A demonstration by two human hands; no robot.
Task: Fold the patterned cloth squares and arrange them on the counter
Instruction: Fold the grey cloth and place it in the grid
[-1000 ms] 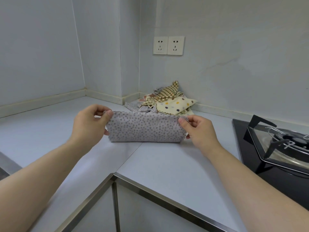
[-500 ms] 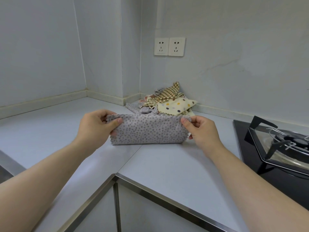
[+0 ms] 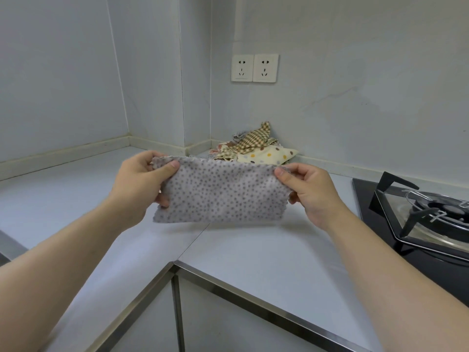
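A grey cloth with small dark dots hangs folded in half, lifted above the pale counter. My left hand pinches its upper left corner between thumb and fingers. My right hand pinches the upper right corner the same way. The cloth is stretched flat between the two hands, its lower edge clear of the counter. Behind it, in the corner by the wall, lies a loose pile of patterned cloths, with a brown checked one on top and a cream one with coloured dots beside it.
A black gas hob with a metal pan support fills the counter's right side. A double wall socket is above the pile. The counter's metal-trimmed front edge makes an inner corner close below my arms.
The cloth rested on the counter with both hands at its top corners. Both hands have since raised it off the surface, so it hangs free and closer to the camera.
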